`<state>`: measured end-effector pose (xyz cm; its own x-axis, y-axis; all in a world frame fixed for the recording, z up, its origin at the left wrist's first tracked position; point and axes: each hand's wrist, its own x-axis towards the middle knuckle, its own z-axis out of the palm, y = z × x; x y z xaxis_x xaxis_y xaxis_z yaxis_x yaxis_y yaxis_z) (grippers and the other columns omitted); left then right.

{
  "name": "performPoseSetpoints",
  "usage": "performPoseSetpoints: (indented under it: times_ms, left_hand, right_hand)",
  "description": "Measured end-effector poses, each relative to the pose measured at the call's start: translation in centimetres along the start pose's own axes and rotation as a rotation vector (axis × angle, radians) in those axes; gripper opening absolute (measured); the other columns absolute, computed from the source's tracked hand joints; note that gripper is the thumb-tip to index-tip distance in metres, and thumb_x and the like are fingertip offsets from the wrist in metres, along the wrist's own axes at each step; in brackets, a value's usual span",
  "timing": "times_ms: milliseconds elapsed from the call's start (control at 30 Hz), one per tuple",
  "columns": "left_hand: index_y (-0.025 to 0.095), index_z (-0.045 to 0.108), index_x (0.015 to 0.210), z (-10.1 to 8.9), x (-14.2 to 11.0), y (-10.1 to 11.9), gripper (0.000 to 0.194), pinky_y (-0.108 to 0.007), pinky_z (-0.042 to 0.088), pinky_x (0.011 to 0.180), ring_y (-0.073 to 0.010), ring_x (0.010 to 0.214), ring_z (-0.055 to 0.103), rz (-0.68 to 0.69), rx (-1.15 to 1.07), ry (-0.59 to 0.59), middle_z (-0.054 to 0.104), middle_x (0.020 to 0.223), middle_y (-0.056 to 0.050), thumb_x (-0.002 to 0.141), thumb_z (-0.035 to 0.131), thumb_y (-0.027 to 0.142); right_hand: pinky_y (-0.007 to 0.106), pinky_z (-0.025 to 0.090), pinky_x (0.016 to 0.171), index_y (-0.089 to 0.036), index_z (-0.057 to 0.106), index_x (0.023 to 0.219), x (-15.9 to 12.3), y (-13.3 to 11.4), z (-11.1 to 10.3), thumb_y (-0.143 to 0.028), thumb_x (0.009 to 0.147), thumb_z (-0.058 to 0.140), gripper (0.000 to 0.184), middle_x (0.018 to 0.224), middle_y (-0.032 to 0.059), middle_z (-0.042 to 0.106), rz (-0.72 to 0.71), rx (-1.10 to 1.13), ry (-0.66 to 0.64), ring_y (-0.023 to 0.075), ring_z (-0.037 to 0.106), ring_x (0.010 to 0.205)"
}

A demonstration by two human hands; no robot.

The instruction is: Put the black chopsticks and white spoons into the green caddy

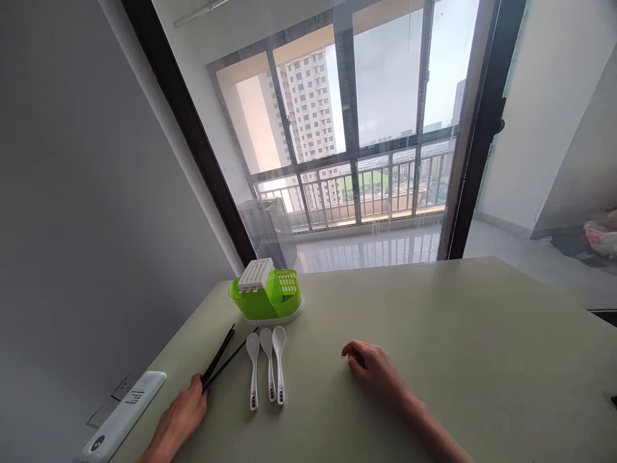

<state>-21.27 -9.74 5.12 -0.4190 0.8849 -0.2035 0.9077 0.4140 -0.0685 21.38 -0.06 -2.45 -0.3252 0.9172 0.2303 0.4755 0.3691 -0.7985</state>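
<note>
My left hand (186,411) is closed around the near ends of several black chopsticks (220,355) at the table's left side. Most of them lie bunched together, while one slants off to the right toward the spoons. Three white spoons (267,366) with small dark and red marks on their handles lie side by side, bowls pointing away from me. Behind them stands a green utensil holder (263,302) with a white slotted top and a white base. My right hand (369,361) rests on the table to the right, loosely curled, with a gap between thumb and fingers and nothing in it.
A pale green table (409,308) spreads under everything. On its left edge, by the wall, lies a long white power strip or similar device (128,411). A dark-framed glass door (465,193) stands beyond the far edge, with a balcony behind it.
</note>
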Motion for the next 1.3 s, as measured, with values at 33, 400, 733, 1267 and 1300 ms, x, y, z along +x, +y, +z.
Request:
performPoseSetpoints:
  times_ms: [33, 400, 733, 1267, 1300]
  left_hand:
    - [0.01, 0.054, 0.12, 0.3, 0.1, -0.5, 0.044, -0.04, 0.053, 0.082, -0.0343, 0.105, 0.072, -0.007, -0.075, 0.026, 0.074, 0.109, -0.021, 0.098, 0.021, 0.029]
    - [0.023, 0.054, 0.092, -0.2, -5.2, 6.9, 0.084, -0.023, 0.025, 0.039, -0.0093, 0.042, 0.035, 0.027, -0.913, -0.14, 0.041, 0.058, 0.008, 0.062, 0.039, 0.1]
    - [0.024, 0.046, 0.089, 2.4, -8.0, 22.1, 0.068, -0.02, 0.02, 0.036, -0.0052, 0.038, 0.019, 0.349, -1.125, -0.579, 0.03, 0.055, 0.013, 0.076, 0.039, 0.091]
    - [0.022, 0.054, 0.111, 3.0, -10.1, 26.9, 0.035, -0.032, 0.043, 0.063, -0.0239, 0.074, 0.069, 0.518, -0.51, -0.223, 0.072, 0.087, -0.012, 0.103, 0.028, 0.044]
    - [0.022, 0.054, 0.113, 3.0, -10.1, 27.1, 0.035, -0.033, 0.045, 0.064, -0.0256, 0.077, 0.071, 0.518, -0.475, -0.219, 0.073, 0.091, -0.014, 0.103, 0.029, 0.042]
  right_hand:
    - [0.027, 0.036, 0.063, -0.022, 0.071, 0.09, 0.0, 0.0, 0.0, -0.023, 0.085, 0.043, 0.029, 0.072, -0.0002, 0.066, 0.0, -0.002, 0.002, 0.0154, 0.055, 0.063]
    - [0.028, 0.04, 0.064, -0.023, 0.071, 0.089, 0.0, 0.4, 0.2, -0.026, 0.086, 0.044, 0.028, 0.07, -0.0002, 0.066, -0.01, 0.034, 0.012, 0.0169, 0.057, 0.064]
    - [0.032, 0.057, 0.077, -0.022, 0.043, 0.146, 1.3, 2.1, -0.4, -0.067, 0.097, 0.037, 0.067, 0.133, 0.0139, 0.064, 0.16, 0.647, 0.258, 0.0233, 0.068, 0.108]
    - [0.034, 0.057, 0.074, -0.02, 0.055, 0.117, 1.4, 2.0, -0.4, -0.068, 0.095, 0.041, 0.054, 0.09, 0.0061, 0.073, 0.166, 0.524, 0.291, 0.0217, 0.072, 0.077]
    - [0.034, 0.057, 0.074, -0.021, 0.056, 0.116, 1.3, 2.0, -0.4, -0.067, 0.095, 0.041, 0.053, 0.089, 0.0057, 0.073, 0.163, 0.504, 0.286, 0.0217, 0.072, 0.077]
